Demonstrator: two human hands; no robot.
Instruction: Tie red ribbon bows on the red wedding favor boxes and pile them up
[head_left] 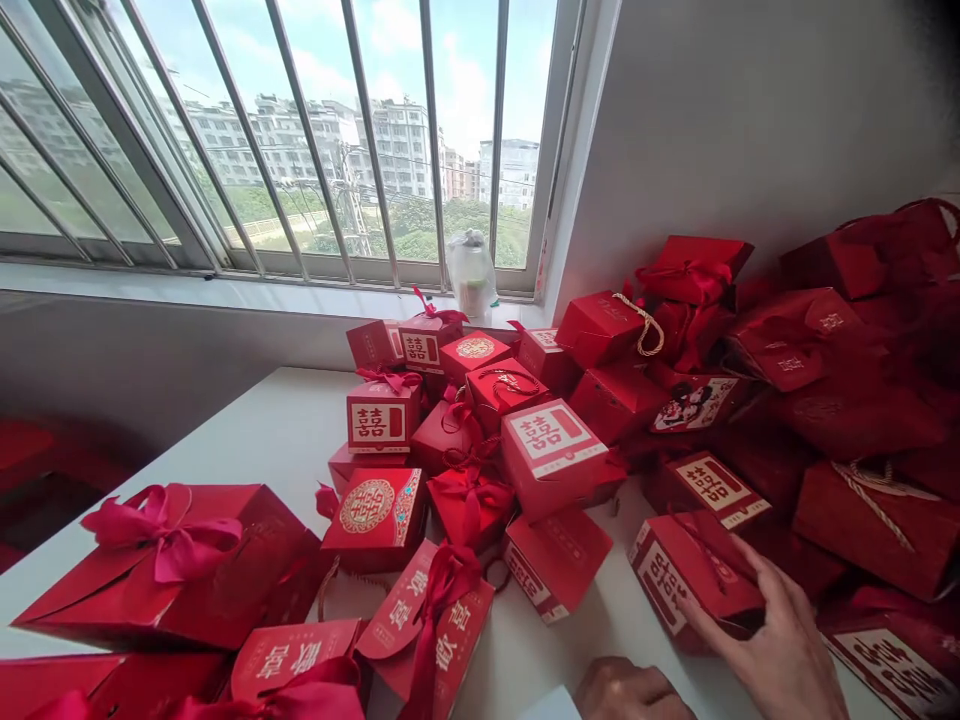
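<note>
My right hand [780, 640] reaches in from the lower right, its thumb and fingers spread around a red box [701, 560] with a cream label on its side; the fingers rest on the far edge and the thumb on the near face. Low at the bottom edge, my left hand [630, 690] shows only its curled knuckles, beside a pale sheet [551, 705]; whether it holds anything is hidden. Just left of the gripped box lies another red box [562, 560], tilted on the white table [300, 400]. Behind the gripped box sits a labelled box [712, 485].
Red gift boxes [555, 445] are heaped over the table's middle. A larger pile of red boxes and bags [877, 350] rises at the right. A big bowed box [180, 570] stands at the left. On the barred window's sill stands a wrapped cup [472, 280].
</note>
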